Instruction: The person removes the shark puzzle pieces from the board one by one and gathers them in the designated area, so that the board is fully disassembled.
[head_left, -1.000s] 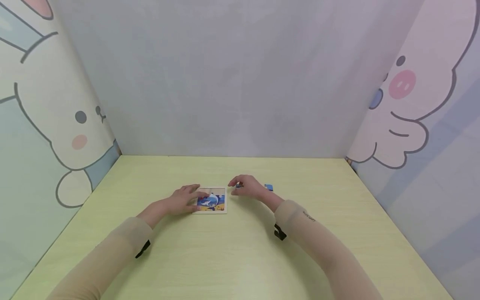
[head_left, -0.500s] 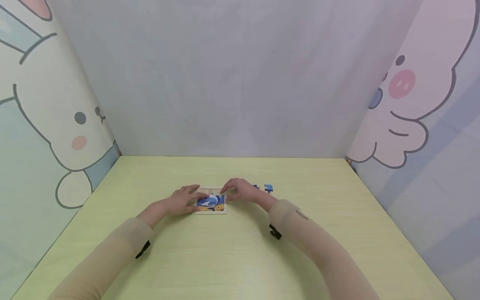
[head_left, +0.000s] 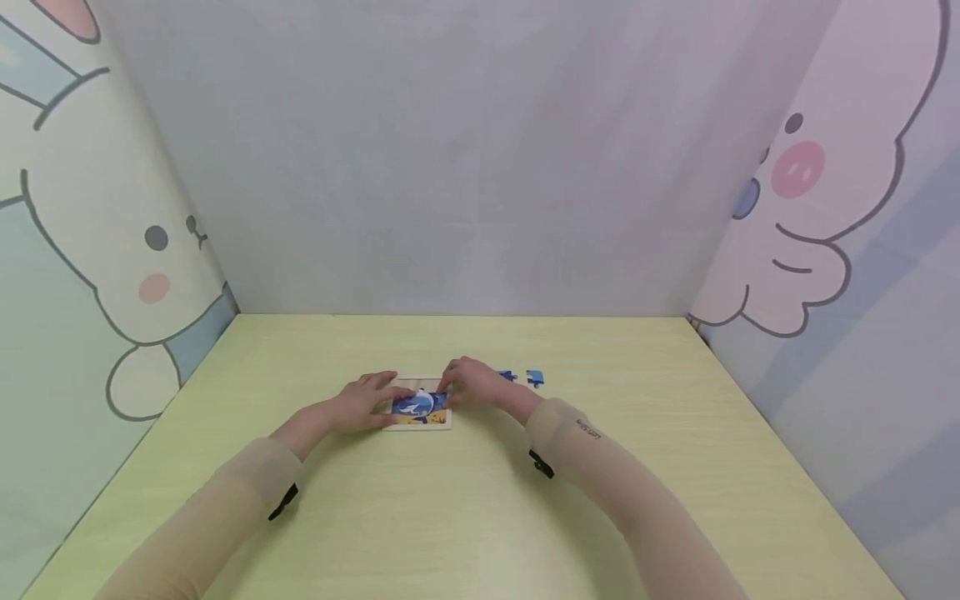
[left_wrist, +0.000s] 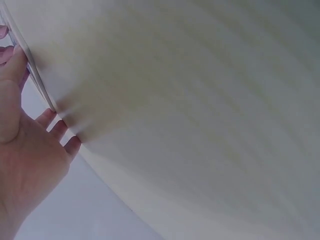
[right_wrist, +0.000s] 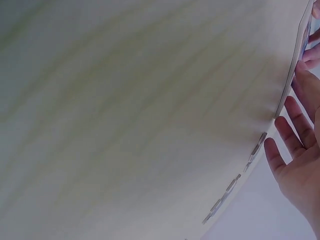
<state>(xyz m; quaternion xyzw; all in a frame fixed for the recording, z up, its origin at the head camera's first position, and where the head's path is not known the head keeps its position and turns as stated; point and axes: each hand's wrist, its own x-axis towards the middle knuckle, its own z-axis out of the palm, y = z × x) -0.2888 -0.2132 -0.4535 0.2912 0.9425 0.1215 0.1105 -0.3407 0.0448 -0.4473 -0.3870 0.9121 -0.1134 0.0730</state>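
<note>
A small framed jigsaw puzzle with a blue-and-white whale picture lies on the table. My left hand rests spread over its left side, index finger on the picture and thumb by the near edge. In the left wrist view, other fingertips of this hand touch the tabletop. My right hand is at the puzzle's upper right, thumb and index finger curled together at a blue puzzle piece largely hidden by the fingers. Its remaining fingers spread loosely beside the frame in the right wrist view.
Loose blue puzzle pieces lie right of the frame, one puzzle piece just behind my right wrist and another puzzle piece farther right. Cartoon-printed walls enclose the pale yellow table at the back and sides.
My right hand has moved left from beside the frame onto its upper right part, uncovering a loose piece behind it. My left hand has stayed on the frame.
</note>
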